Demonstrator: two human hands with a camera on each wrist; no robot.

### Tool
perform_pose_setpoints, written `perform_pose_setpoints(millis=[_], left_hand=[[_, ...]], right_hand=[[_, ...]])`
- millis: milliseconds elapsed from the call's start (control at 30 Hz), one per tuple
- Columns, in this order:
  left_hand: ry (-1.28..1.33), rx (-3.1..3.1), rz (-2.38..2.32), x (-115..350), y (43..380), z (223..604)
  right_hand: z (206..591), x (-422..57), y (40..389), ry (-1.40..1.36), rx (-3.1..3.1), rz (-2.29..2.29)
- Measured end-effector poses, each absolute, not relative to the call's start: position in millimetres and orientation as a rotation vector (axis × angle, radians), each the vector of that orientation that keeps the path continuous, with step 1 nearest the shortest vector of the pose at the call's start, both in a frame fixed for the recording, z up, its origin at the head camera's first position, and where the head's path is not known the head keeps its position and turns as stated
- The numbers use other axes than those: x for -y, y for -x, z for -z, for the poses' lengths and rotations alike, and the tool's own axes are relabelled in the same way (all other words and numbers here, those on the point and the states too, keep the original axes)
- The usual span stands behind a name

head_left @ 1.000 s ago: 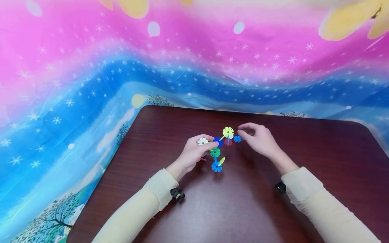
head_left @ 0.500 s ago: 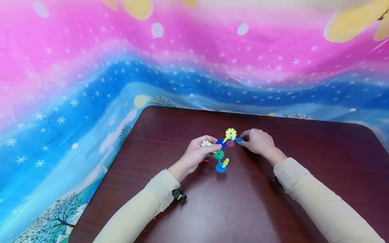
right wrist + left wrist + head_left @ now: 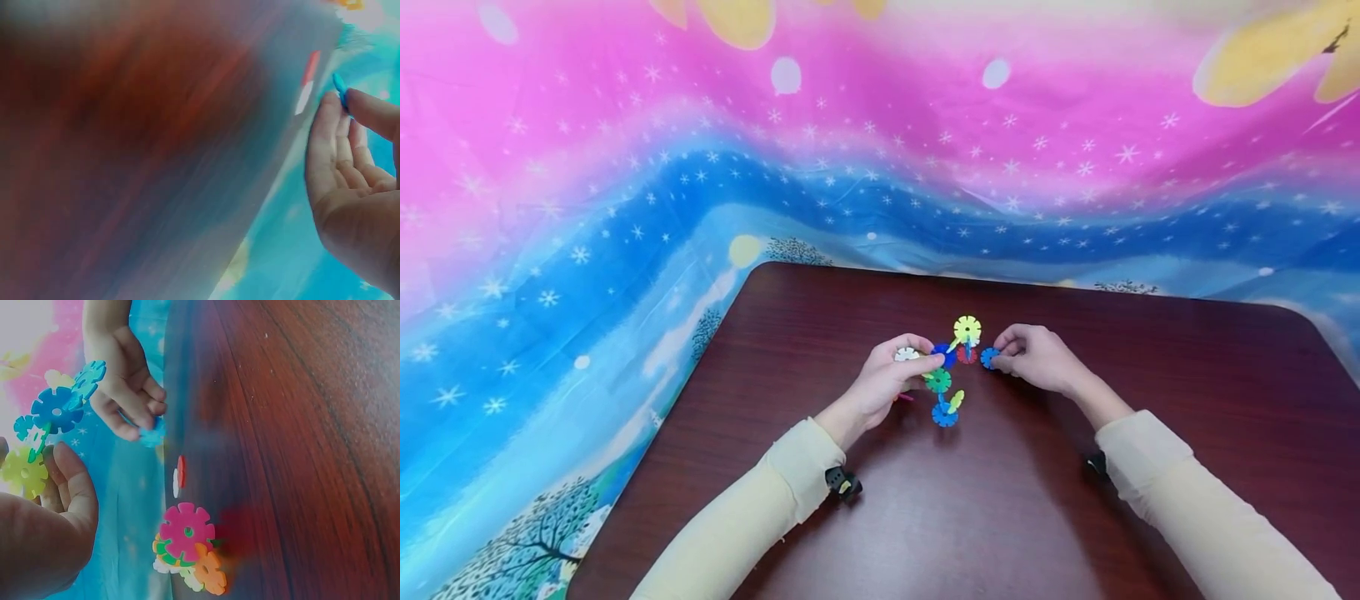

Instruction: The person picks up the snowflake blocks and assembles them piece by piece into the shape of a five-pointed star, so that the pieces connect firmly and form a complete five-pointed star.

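Between the thumb and fingers of my left hand [image 3: 880, 379] is a linked construction of slotted plastic discs. Its pieces include a dark blue disc [image 3: 943, 357], a yellow disc [image 3: 967, 329], a green disc [image 3: 937, 381] and a lower blue disc [image 3: 945, 415]. My right hand [image 3: 1041, 358] pinches a separate blue disc [image 3: 990, 358], seen edge-on in the right wrist view [image 3: 341, 92]. A red disc [image 3: 182, 470] and a white disc [image 3: 175, 482] appear to lie on the table between the hands. The left palm hides part of the construction.
A brown table [image 3: 1075, 500] lies under both hands. Pink and blue printed cloth [image 3: 850, 183] hangs behind it and along its left side. In the left wrist view a cluster with a pink disc [image 3: 187, 530] and an orange disc [image 3: 210, 572] shows below the left hand.
My right thumb and fingers, spread beside the blue disc a second ago, have closed on it and brought it slightly nearer. The left hand keeps its grip with little movement.
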State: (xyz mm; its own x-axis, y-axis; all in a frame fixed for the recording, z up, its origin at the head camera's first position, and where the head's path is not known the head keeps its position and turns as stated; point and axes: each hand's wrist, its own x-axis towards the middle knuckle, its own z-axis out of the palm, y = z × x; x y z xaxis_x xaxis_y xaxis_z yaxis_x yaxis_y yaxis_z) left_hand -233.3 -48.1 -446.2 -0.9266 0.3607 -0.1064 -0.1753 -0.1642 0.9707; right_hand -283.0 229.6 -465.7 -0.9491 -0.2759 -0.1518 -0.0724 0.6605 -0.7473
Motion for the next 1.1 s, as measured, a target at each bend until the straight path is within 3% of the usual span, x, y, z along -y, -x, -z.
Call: perform_pose_setpoints(millis=[433, 1100], left_hand=[[-0.201, -1.77, -2.189, 42.4, 231.6, 446.5], [-0.256, -1.848, -2.129, 43.4, 225.9, 452.7]], right_hand=[[443.4, -200.9, 222.9, 0.365, -2.304, 1.856], [441.2, -195.9, 212.5, 0.341, -2.328, 1.999]])
